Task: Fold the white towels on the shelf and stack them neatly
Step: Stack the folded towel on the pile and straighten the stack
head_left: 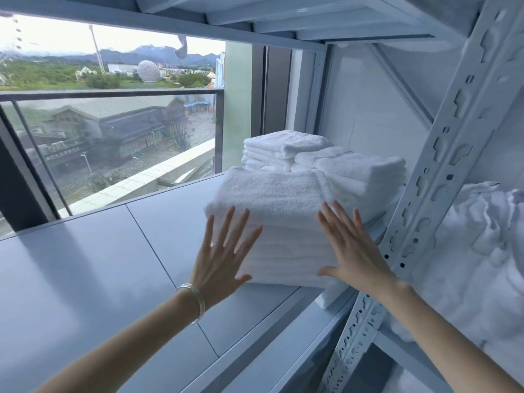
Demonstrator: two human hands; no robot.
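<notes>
White terry cloth fills the right end of the shelf (119, 265): your front stack of folded towels (272, 222) is a squared, thick pile of looped, fluffy fabric with rounded fold edges facing you. Your left hand (221, 256) lies flat against the near face of that stack, fingers straight and spread wide, holding nothing. Your right hand (351, 248) presses the same face toward the stack's right corner, fingers straight and close together, thumb out to the left, likewise gripping nothing. A thin silver bangle (194, 300) circles your left wrist.

Behind the front stack sit two more piles: a taller back stack (283, 148) of smaller folded towels with a ribbed band on top, and just to its right a second back stack (360, 173), touching the front stack's rear corner. Right of the front stack rises a pale metal upright post (442, 177), an angled steel strip punched with keyhole slots. Beyond the post, a crumpled heap of white linen (482, 251) lies loose and wrinkled.

The shelf surface left of the front stack is smooth, matte, pale grey panels with a thin seam. Past it a window (113, 109) shows buildings; the signs there are too blurred for you to read.
</notes>
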